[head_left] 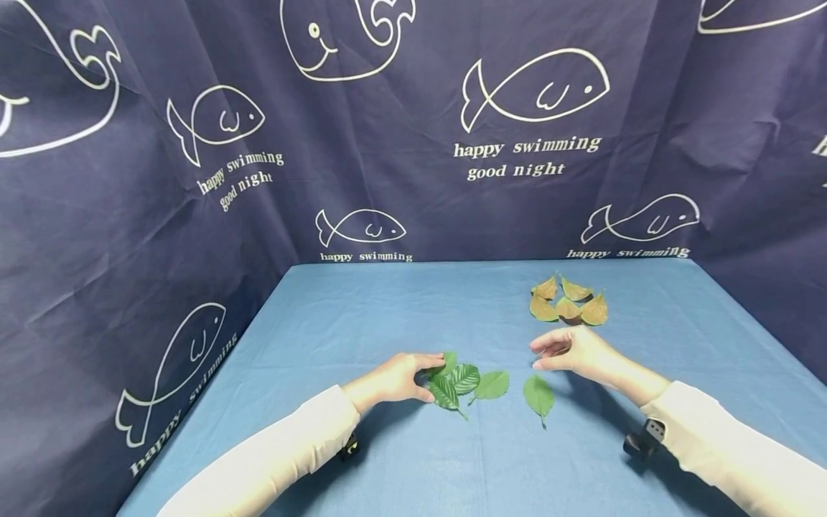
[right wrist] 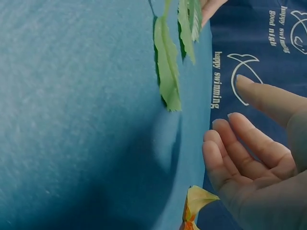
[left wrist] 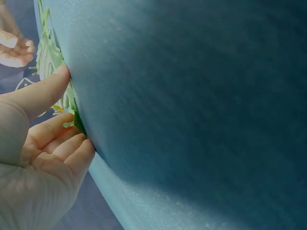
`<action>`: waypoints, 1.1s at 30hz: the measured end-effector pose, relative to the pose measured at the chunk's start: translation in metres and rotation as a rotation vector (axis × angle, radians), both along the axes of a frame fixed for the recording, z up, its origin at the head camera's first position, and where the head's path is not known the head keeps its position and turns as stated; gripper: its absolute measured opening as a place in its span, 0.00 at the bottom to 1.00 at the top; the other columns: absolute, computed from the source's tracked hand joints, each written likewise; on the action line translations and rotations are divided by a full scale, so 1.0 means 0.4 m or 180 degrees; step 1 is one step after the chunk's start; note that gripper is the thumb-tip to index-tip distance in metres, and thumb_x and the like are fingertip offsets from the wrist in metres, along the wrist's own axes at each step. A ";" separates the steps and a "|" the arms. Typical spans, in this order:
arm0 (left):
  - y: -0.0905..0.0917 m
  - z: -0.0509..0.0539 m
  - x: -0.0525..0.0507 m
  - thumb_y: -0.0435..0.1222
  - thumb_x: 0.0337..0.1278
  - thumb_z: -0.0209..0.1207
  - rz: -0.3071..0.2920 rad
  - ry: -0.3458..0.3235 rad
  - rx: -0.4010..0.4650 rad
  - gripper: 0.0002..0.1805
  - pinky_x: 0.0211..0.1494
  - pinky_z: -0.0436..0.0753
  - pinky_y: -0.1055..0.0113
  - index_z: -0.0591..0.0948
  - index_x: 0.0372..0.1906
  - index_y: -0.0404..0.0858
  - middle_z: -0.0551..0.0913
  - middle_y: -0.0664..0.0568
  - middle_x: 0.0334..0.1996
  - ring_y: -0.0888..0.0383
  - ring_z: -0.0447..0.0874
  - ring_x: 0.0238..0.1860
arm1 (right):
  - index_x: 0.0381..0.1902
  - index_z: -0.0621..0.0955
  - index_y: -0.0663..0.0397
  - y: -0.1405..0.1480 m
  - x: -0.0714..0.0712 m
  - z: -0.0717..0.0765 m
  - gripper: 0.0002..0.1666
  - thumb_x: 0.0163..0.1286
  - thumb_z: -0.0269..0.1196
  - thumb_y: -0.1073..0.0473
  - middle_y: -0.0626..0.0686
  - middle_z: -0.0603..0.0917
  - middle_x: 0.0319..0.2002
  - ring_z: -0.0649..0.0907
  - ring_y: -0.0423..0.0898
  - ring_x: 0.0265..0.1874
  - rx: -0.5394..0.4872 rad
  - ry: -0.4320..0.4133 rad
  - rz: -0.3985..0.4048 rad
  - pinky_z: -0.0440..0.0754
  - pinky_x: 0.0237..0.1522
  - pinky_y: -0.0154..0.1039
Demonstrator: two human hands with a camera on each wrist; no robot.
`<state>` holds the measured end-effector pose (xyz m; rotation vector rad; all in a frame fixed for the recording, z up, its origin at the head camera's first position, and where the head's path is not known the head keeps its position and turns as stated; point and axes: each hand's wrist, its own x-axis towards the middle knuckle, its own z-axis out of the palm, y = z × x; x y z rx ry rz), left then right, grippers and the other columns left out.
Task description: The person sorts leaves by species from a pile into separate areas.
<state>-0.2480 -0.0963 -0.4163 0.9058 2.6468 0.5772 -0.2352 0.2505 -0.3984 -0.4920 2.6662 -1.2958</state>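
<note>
My left hand rests at the left side of a small cluster of green leaves, its fingertips on a light leaf and its thumb by a dark veined leaf. Thumb and fingers stand apart in the left wrist view, touching the leaves at the cloth. Another veined leaf overlaps these, and a lighter leaf lies just right of them. My right hand hovers with loosely bent fingers and holds nothing. Below its fingertips a single green leaf lies flat, apart from the cluster.
Several curled yellow-brown leaves form a group beyond my right hand. Blue cloth covers the table. Dark blue curtains with white fish drawings stand behind and at the sides.
</note>
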 end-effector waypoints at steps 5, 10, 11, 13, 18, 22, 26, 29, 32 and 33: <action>0.001 0.003 0.001 0.38 0.51 0.70 0.0001 -0.0007 0.0019 0.38 0.73 0.65 0.54 0.70 0.69 0.42 0.66 0.54 0.72 0.51 0.62 0.72 | 0.48 0.84 0.62 -0.006 0.005 -0.010 0.27 0.53 0.75 0.53 0.58 0.87 0.44 0.83 0.42 0.37 0.0115 -0.0129 0.0110 0.81 0.36 0.31; 0.002 0.008 0.003 0.38 0.51 0.70 0.0017 -0.0042 0.0032 0.38 0.73 0.65 0.54 0.70 0.69 0.42 0.66 0.54 0.72 0.51 0.62 0.73 | 0.48 0.85 0.61 -0.015 0.017 -0.013 0.28 0.50 0.77 0.54 0.56 0.87 0.44 0.82 0.47 0.40 0.0296 -0.0144 0.0212 0.81 0.37 0.32; 0.002 0.009 0.003 0.38 0.51 0.70 0.0018 -0.0050 0.0034 0.38 0.73 0.65 0.54 0.70 0.69 0.42 0.66 0.54 0.72 0.51 0.62 0.73 | 0.48 0.85 0.60 -0.016 0.019 -0.013 0.28 0.49 0.77 0.54 0.55 0.87 0.43 0.82 0.48 0.40 0.0333 -0.0125 0.0229 0.81 0.37 0.32; 0.001 0.008 0.003 0.38 0.52 0.70 0.0020 -0.0064 0.0032 0.38 0.73 0.65 0.54 0.70 0.70 0.43 0.66 0.55 0.72 0.51 0.62 0.73 | 0.47 0.85 0.60 -0.021 0.024 -0.012 0.28 0.47 0.78 0.56 0.55 0.86 0.43 0.81 0.48 0.41 0.0398 -0.0082 0.0268 0.81 0.37 0.33; 0.001 0.004 0.002 0.38 0.52 0.70 0.0012 -0.0063 0.0018 0.38 0.74 0.64 0.54 0.70 0.70 0.43 0.65 0.55 0.72 0.51 0.61 0.73 | 0.44 0.85 0.57 -0.030 0.030 -0.019 0.26 0.43 0.79 0.61 0.52 0.82 0.38 0.78 0.46 0.37 0.0593 0.0055 0.0312 0.80 0.33 0.32; 0.002 0.003 -0.001 0.39 0.52 0.70 -0.0018 -0.0007 -0.0030 0.38 0.74 0.64 0.54 0.70 0.70 0.43 0.66 0.55 0.72 0.51 0.62 0.73 | 0.39 0.84 0.56 -0.034 0.033 -0.024 0.22 0.43 0.78 0.64 0.50 0.79 0.34 0.76 0.44 0.34 0.0667 0.0066 0.0325 0.78 0.32 0.32; 0.003 0.004 0.000 0.39 0.52 0.69 -0.0026 -0.0006 -0.0050 0.38 0.74 0.64 0.53 0.70 0.70 0.43 0.65 0.55 0.72 0.50 0.61 0.73 | 0.38 0.84 0.57 -0.036 0.033 -0.024 0.21 0.44 0.78 0.65 0.50 0.77 0.30 0.74 0.42 0.29 0.0623 -0.0021 0.0329 0.75 0.29 0.33; 0.003 0.004 -0.001 0.39 0.52 0.69 -0.0036 0.0023 -0.0067 0.38 0.74 0.64 0.54 0.70 0.69 0.42 0.66 0.55 0.72 0.51 0.62 0.73 | 0.40 0.83 0.59 -0.039 0.032 -0.021 0.23 0.44 0.78 0.65 0.51 0.76 0.29 0.73 0.41 0.27 0.0592 -0.0079 0.0328 0.75 0.27 0.33; 0.003 0.004 -0.001 0.39 0.51 0.70 -0.0039 0.0057 -0.0079 0.38 0.74 0.64 0.54 0.70 0.69 0.42 0.66 0.54 0.72 0.50 0.62 0.72 | 0.39 0.83 0.59 -0.042 0.031 -0.018 0.23 0.43 0.78 0.65 0.51 0.76 0.28 0.73 0.41 0.26 0.0611 -0.0100 0.0313 0.74 0.26 0.32; 0.004 0.004 -0.001 0.39 0.51 0.70 -0.0040 0.0066 -0.0085 0.38 0.74 0.64 0.54 0.70 0.69 0.42 0.66 0.54 0.72 0.50 0.62 0.72 | 0.38 0.83 0.58 -0.043 0.030 -0.018 0.22 0.43 0.78 0.65 0.50 0.76 0.27 0.73 0.41 0.26 0.0629 -0.0102 0.0301 0.74 0.26 0.32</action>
